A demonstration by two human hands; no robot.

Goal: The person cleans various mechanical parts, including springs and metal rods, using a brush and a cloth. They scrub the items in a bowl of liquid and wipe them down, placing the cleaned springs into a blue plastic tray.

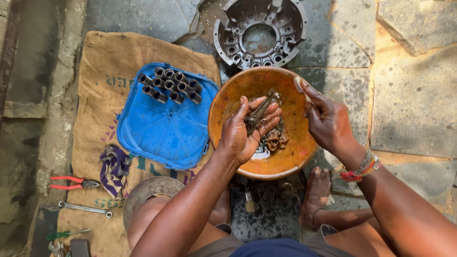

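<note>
Viewed from above, a person squats barefoot on a stone-slab floor. At far left, on a brown burlap sack (102, 62) spread as a work mat, lie red-handled pliers (71, 182), a slim steel spanner (85, 209) and a crumpled purple-and-white rag (113, 169), all within the left arm's reach and kept off the grit. Next on the sack sits a shallow blue plastic lid (164, 128) turned rim-up to serve as a tray; in its far corner, short dark metal cylinders (172, 85) are grouped in two rows, apparently so that none rolls away. At centre, the left hand (245, 131) is held over a round orange basin (228, 102), palm up, fingers curled and gripping a small oily dark metal lever (261, 110) that lies across them, so any drips fall into the basin. More greasy metal parts (275, 140) rest in the basin bottom, just below that hand. Beyond the basin stands a grey ring-shaped cast metal housing (259, 31) with pockets round its rim. At right, the right hand (328, 121) rests its fingertips on the basin's rim, fingers loosely extended and holding nothing, seemingly steadying the vessel. A small brush (248, 200) lies between the bare feet.
</note>
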